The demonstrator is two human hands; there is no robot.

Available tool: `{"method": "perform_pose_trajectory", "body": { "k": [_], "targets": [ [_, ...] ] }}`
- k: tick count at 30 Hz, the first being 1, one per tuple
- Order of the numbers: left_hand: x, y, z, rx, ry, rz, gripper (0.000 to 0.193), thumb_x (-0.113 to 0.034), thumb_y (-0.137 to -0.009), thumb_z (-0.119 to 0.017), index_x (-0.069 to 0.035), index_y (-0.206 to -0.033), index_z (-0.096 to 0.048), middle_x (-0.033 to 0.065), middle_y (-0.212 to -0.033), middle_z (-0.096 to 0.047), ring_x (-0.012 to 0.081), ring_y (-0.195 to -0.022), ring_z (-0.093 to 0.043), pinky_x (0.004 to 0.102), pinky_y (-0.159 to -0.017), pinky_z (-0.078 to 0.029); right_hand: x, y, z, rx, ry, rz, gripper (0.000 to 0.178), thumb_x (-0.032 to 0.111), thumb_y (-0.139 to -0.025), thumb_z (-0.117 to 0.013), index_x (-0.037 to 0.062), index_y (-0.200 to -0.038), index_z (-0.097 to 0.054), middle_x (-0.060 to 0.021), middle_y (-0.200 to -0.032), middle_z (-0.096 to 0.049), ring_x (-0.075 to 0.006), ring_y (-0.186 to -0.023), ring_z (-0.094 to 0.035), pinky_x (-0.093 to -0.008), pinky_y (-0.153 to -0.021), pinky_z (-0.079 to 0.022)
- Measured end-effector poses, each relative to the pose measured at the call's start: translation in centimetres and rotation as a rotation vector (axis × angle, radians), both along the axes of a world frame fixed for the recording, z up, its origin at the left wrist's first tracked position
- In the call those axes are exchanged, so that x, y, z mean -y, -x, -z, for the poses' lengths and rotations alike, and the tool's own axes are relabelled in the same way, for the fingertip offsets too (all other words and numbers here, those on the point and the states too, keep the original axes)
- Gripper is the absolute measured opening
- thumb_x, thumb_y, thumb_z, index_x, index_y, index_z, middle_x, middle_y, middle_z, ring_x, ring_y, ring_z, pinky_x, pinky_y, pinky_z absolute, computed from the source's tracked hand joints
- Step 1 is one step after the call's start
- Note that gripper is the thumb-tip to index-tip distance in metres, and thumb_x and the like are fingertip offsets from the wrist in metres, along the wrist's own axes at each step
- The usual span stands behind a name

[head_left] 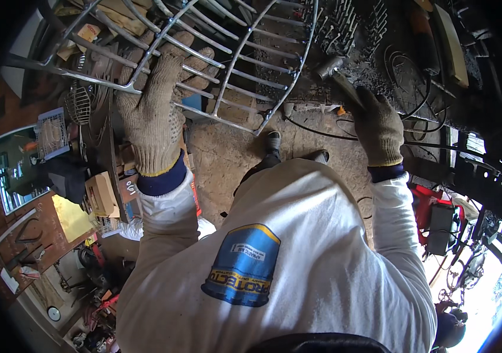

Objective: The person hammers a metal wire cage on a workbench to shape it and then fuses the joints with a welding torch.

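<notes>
A curved metal grille of welded rods spreads over the upper left and middle. My left hand, in a knitted work glove, grips it at the near left side, fingers in among the rods and partly covered by them. In the same kind of glove, my right hand is closed around the handle of a hammer. The hammer's metal head is over the dark workbench, just right of the grille's curved outer rod and apart from it.
Clusters of short metal rods stand on the bench at the top. An orange-and-black power tool lies farther right, beside loose black cables. Shelves with a cardboard box are at the left. Below the bench is a concrete floor.
</notes>
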State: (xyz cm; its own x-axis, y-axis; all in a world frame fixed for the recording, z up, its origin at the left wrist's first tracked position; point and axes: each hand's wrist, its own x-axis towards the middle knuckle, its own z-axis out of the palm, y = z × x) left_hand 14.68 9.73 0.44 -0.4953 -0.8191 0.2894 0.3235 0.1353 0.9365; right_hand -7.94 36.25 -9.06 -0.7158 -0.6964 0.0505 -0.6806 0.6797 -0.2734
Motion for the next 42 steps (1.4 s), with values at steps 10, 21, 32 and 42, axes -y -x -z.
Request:
{"method": "perform_pose_trajectory", "body": {
  "k": [10, 21, 32, 42],
  "targets": [
    [-1.8, 0.6, -2.0, 0.074, 0.130, -0.041, 0.027, -0.003, -0.088, -0.070, -0.001, -0.114, -0.069, 0.0120, -0.111, -0.071, 0.0156, -0.095, -0.069, 0.0262, -0.081, -0.055, -0.5, -1.2, -0.9, -0.230, 0.148, 0.056, 0.043, 0.039, -0.085, -0.070, 0.0146, -0.120, -0.065, -0.0174, -0.107, -0.065, -0.0386, -0.092, -0.066, -0.0475, -0.075, -0.055],
    [-0.5, 1.5, 1.0, -0.071, -0.912, 0.483, 0.023, -0.010, -0.093, -0.058, 0.010, -0.103, -0.065, 0.0238, -0.099, -0.070, 0.0295, -0.083, -0.073, 0.0335, -0.073, -0.065, 2.1, -2.3, -10.7, -0.434, 0.900, -0.407, 0.081, 0.064, -0.088, -0.059, -0.0038, -0.133, -0.053, -0.0242, -0.121, -0.060, -0.0408, -0.114, -0.058, -0.0456, -0.097, -0.048],
    [-2.3, 2.1, 2.9, -0.128, -1.162, 0.748, 0.037, -0.027, -0.104, -0.047, 0.002, -0.125, -0.057, 0.0191, -0.118, -0.064, 0.0323, -0.103, -0.066, 0.0453, -0.082, -0.061, 4.9, -0.7, -13.9, 0.105, 0.890, -0.705, 0.048, 0.037, -0.095, -0.063, -0.0039, -0.122, -0.063, -0.0173, -0.098, -0.067, -0.0280, -0.085, -0.067, -0.0359, -0.077, -0.052],
    [-3.3, 1.4, 3.2, -0.210, -1.102, 0.902, 0.037, -0.022, -0.104, -0.042, 0.006, -0.127, -0.054, 0.0221, -0.119, -0.063, 0.0352, -0.105, -0.065, 0.0420, -0.088, -0.059, 4.7, -1.3, -13.5, 0.172, 0.854, -0.671, 0.050, 0.036, -0.085, -0.075, 0.0017, -0.121, -0.065, -0.0164, -0.098, -0.068, -0.0311, -0.086, -0.067, -0.0384, -0.076, -0.052]
  ]
}}
